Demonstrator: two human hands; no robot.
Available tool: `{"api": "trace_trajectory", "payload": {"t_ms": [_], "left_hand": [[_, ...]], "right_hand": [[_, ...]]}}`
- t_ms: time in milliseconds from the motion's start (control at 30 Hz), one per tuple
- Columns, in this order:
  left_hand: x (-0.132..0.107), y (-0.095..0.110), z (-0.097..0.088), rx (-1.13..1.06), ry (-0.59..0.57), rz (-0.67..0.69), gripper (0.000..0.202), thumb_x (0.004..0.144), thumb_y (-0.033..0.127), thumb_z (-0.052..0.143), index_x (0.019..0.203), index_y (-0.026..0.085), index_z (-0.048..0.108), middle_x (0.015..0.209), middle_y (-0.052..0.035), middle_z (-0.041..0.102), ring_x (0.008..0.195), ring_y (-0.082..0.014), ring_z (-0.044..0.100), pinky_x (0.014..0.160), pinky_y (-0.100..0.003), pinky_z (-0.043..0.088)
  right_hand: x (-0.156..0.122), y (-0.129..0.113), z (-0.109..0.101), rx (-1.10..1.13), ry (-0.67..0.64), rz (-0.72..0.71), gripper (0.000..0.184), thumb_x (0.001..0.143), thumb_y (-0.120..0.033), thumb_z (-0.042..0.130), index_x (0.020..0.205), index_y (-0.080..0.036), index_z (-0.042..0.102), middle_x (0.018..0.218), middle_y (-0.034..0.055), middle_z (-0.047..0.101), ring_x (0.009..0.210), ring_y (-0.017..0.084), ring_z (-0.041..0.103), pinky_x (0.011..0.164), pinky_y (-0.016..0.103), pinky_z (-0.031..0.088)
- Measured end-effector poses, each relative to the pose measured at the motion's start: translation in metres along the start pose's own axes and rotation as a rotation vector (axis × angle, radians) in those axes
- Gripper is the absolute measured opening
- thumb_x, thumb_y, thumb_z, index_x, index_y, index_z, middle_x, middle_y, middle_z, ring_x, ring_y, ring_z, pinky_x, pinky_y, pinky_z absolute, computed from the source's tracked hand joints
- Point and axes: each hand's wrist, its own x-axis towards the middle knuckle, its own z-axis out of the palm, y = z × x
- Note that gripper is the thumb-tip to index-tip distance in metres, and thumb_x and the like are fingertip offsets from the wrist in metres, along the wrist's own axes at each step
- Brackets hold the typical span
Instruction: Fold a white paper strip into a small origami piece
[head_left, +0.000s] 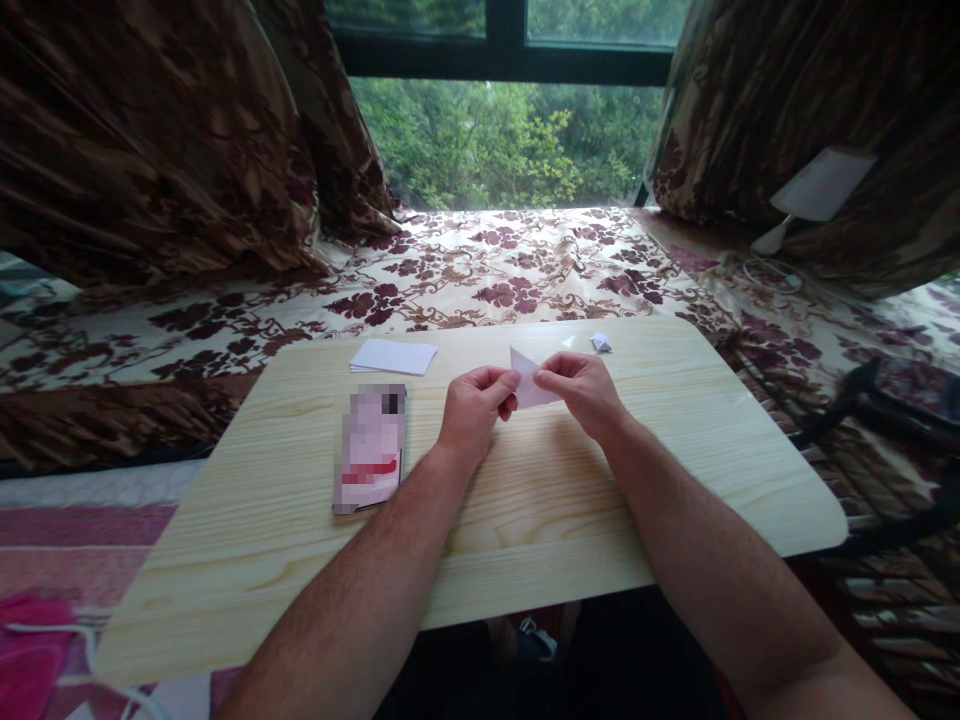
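Near the far edge of the table, pinched white paper in left hand and right hand, by 1 side each; held its sharp tip upward, nearer the left.

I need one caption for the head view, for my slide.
Left hand and right hand hold a white paper over a wood-grain table, white sheets lying farther left.

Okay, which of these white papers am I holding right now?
The pointed sheet, pinched between your left hand and right hand. The stack and small folded piece lie on the table, untouched.
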Motion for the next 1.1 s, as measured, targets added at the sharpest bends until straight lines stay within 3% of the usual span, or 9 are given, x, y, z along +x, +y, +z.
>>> {"api": "trace_trajectory", "payload": {"t_ms": [667,1100], "left_hand": [[-0.0016,0.0087,-0.0009,-0.12,-0.032,-0.066,0.026,0.072,0.034,0.08,0.072,0.013,0.066,0.052,-0.0006,0.059,0.043,-0.0074,0.047,0.043,-0.02,0.033],[-0.0003,0.0071,-0.0006,-0.114,0.036,-0.02,0.026,0.071,0.034,0.081,0.073,0.013,0.066,0.05,0.0005,0.058,0.042,-0.0073,0.047,0.042,-0.019,0.032]], "right_hand": [[0.0011,0.0057,-0.0036,0.034,-0.089,-0.012,0.025,0.068,-0.036,0.083,0.071,-0.016,0.07,0.063,-0.001,0.065,0.056,0.01,0.053,0.054,0.025,0.043],[0.0,0.0051,-0.0022,0.0,-0.105,-0.005,0.027,0.069,-0.037,0.084,0.07,-0.015,0.069,0.063,-0.0004,0.066,0.056,0.01,0.054,0.054,0.024,0.045]]}}
